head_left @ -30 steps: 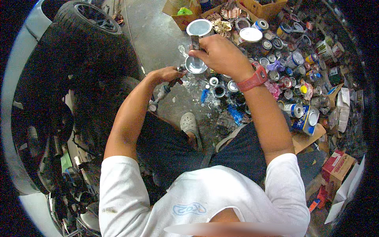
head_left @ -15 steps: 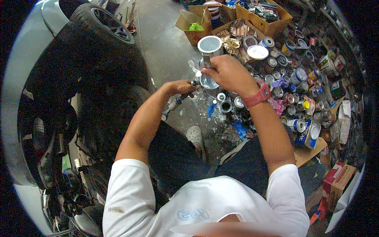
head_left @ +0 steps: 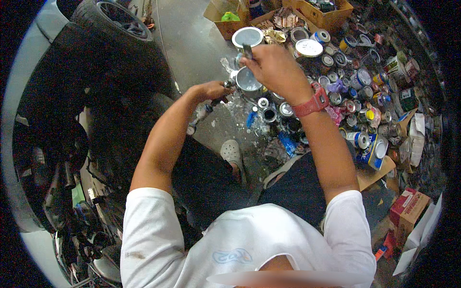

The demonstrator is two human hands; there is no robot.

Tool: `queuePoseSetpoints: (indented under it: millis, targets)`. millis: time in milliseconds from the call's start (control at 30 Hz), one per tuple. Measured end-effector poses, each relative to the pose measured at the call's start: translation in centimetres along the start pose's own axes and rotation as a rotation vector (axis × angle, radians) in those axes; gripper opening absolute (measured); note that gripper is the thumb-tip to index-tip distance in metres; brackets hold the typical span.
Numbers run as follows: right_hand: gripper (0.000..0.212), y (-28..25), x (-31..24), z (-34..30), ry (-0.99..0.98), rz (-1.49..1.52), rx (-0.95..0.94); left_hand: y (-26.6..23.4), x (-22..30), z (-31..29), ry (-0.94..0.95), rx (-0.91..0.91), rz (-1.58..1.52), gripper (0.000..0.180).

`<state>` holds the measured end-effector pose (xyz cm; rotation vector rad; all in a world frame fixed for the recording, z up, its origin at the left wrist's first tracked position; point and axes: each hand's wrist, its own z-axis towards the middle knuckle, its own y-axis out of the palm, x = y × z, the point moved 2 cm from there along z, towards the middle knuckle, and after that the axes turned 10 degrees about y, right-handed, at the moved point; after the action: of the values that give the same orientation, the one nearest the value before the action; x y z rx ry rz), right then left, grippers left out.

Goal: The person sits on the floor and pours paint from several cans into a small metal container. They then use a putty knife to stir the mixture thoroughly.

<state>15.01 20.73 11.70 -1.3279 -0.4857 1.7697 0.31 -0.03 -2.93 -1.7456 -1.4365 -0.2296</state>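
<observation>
My left hand (head_left: 212, 91), fingers curled, grips spray gun (head_left: 205, 110); open cup (head_left: 248, 79) just beside it, above floor (head_left: 189, 53), left of cans (head_left: 360, 78). Right hand (head_left: 277, 69) pinches dark strip (head_left: 247, 51) between cup and white-rimmed container (head_left: 247, 36). I judge step as preparing cup; next calls for holding cup level.

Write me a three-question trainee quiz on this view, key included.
1. Which wrist wears the red watch?
2. True or false: the left hand is empty.
3. Multiple choice. Which is nearest the right hand?
a) the tire
b) the open cup
c) the red and brown box

Key:
1. The right wrist.
2. False; it grips a tool resembling a spray gun.
3. b
</observation>
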Motion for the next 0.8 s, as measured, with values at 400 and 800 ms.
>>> queuePoseSetpoints:
  millis: [400, 800]
  targets:
    - [0.041, 0.0, -0.5, -0.1, -0.05, 0.033, 0.014, -0.5, -0.4, 0.3, 0.016, 0.071, -0.016, 0.065]
    - [0.038, 0.1, -0.8, 0.0, -0.009, -0.041, -0.031, -0.6, -0.7, 0.2, 0.072, 0.036, -0.069, 0.078]
